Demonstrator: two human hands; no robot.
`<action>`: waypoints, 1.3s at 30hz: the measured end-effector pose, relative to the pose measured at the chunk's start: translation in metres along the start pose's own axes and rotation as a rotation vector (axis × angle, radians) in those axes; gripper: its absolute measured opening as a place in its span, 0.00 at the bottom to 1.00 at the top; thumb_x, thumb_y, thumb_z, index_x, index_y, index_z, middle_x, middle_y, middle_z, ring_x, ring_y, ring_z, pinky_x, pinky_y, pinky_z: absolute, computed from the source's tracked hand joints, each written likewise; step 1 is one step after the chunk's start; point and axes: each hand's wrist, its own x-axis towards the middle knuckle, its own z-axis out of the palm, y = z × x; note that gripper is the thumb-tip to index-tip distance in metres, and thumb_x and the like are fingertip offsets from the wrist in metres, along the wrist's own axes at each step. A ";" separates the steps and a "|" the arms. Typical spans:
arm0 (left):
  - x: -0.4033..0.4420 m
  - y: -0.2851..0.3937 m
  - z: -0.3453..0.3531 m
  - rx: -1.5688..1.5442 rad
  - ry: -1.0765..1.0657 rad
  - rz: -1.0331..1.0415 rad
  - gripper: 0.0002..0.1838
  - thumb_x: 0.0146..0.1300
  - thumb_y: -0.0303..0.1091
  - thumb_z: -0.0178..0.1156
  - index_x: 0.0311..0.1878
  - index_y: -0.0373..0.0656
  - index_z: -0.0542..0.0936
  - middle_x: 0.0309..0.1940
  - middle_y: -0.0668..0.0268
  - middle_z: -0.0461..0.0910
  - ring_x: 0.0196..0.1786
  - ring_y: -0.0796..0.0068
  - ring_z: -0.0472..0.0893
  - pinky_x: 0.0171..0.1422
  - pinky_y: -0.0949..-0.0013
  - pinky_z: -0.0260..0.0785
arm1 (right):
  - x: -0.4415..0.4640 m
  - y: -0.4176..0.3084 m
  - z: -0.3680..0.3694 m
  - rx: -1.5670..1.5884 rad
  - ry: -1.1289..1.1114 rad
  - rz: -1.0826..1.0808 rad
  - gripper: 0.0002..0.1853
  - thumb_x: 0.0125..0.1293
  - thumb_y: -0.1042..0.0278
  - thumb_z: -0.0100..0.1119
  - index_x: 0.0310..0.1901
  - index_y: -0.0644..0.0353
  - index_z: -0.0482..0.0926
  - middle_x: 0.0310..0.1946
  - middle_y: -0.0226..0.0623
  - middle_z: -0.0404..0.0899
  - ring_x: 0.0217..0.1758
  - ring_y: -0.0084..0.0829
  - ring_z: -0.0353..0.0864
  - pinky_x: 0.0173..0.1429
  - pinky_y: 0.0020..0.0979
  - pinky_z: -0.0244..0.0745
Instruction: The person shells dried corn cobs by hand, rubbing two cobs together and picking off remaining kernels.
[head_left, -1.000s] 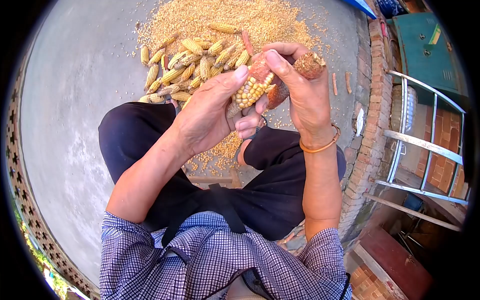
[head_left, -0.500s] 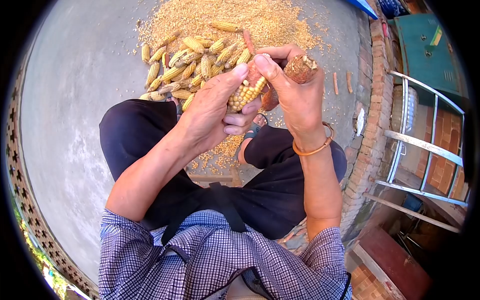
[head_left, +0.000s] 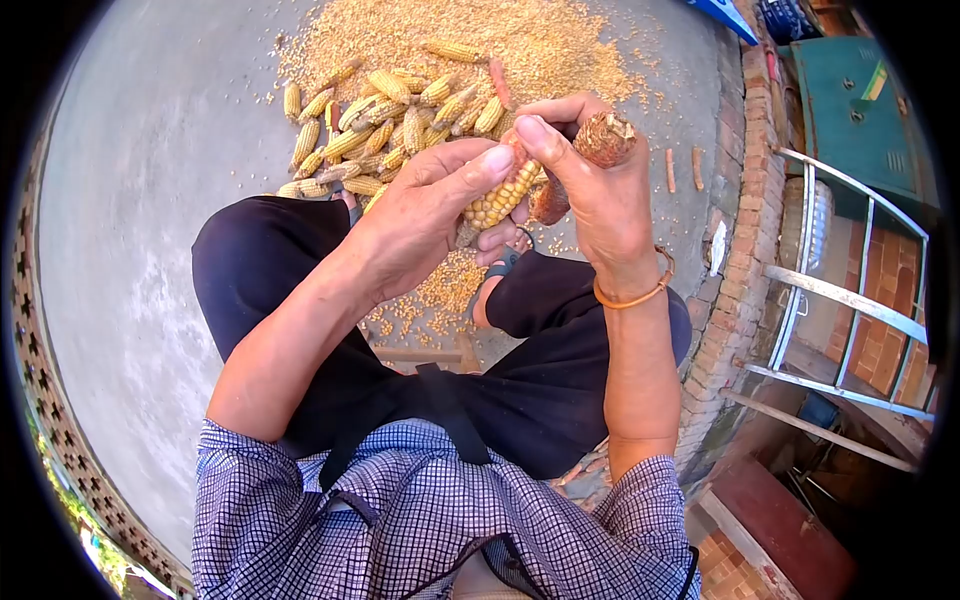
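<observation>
In front of my knees, my left hand (head_left: 440, 195) is closed around an ear of corn (head_left: 500, 195) with yellow kernels. Reddish bare core shows near the ear's upper end. My right hand (head_left: 590, 175) grips a bare brownish corncob (head_left: 606, 138). Its broken end sticks out above the palm, and a reddish-brown cob part (head_left: 550, 202) shows below the fingers; whether both belong to one cob is hidden. The right thumb presses the upper end of the ear, close to the left thumb.
Beyond my hands lie a heap of corn ears (head_left: 375, 125) and a wide spread of loose kernels (head_left: 450, 30). More kernels (head_left: 445, 300) lie between my feet. On the right are a brick edging (head_left: 745, 240), a metal frame (head_left: 850, 290) and a green cabinet (head_left: 850, 110).
The ear in my left hand has turned, and its lower tip now shows. My left fingers sit looser around it. The right hand keeps the bare cob at nearly the same place.
</observation>
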 end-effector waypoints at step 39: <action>-0.009 -0.010 -0.005 0.040 -0.098 0.151 0.26 0.78 0.48 0.44 0.67 0.38 0.65 0.36 0.64 0.73 0.23 0.86 0.62 0.25 0.81 0.53 | -0.007 -0.010 0.004 0.002 0.023 -0.027 0.06 0.62 0.73 0.68 0.37 0.64 0.83 0.31 0.29 0.81 0.35 0.16 0.77 0.74 0.35 0.60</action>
